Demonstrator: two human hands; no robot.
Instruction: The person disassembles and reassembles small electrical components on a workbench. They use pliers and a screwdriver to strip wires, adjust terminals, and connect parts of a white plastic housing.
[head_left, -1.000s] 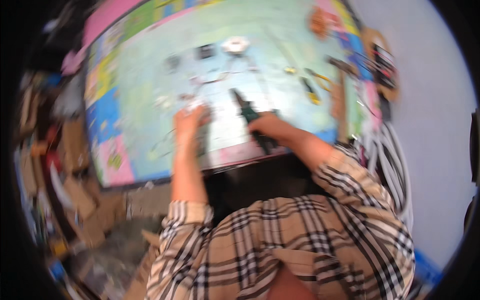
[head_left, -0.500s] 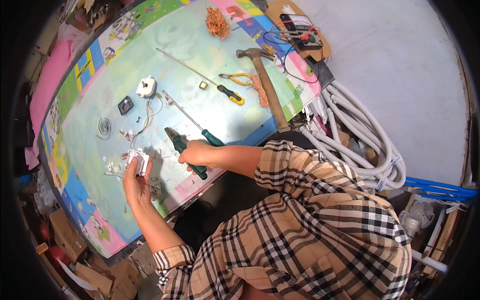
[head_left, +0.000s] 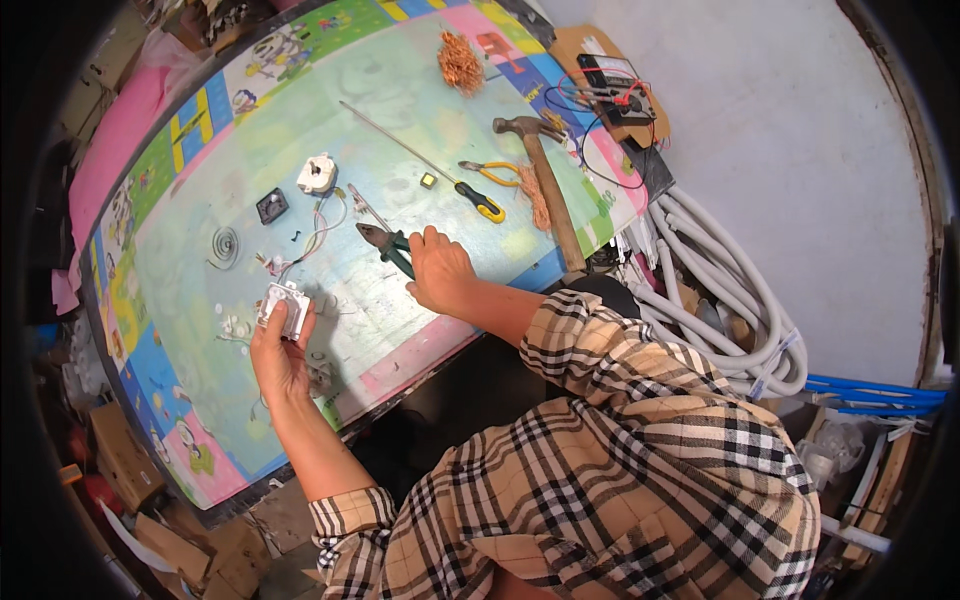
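My left hand (head_left: 284, 355) grips a small white plastic housing (head_left: 287, 308) between thumb and fingers, just above the table. My right hand (head_left: 442, 270) rests palm down with curled fingers, its fingertips by the pliers' handles. These green-handled pliers (head_left: 378, 240) lie with their jaws pointing left. A screwdriver shaft (head_left: 370, 207) passes by the pliers; its handle is hidden beneath my right hand. What exactly the right fingers hold cannot be made out. Beyond my left hand are wires (head_left: 318, 235) joined to a round white timer-like part (head_left: 317, 173).
A black square part (head_left: 271, 206) and a coiled metal spring (head_left: 226, 247) lie left. Farther right are a yellow-black screwdriver (head_left: 480, 201), yellow-handled cutters (head_left: 490, 170), a hammer (head_left: 548, 190), copper wire (head_left: 460, 65) and a multimeter (head_left: 618, 88). Grey conduit (head_left: 730, 270) loops beside the table.
My right hand has moved away from the table's near edge and turned palm down. The pliers have gone with it, now lower on the tabletop. My left hand keeps the white housing.
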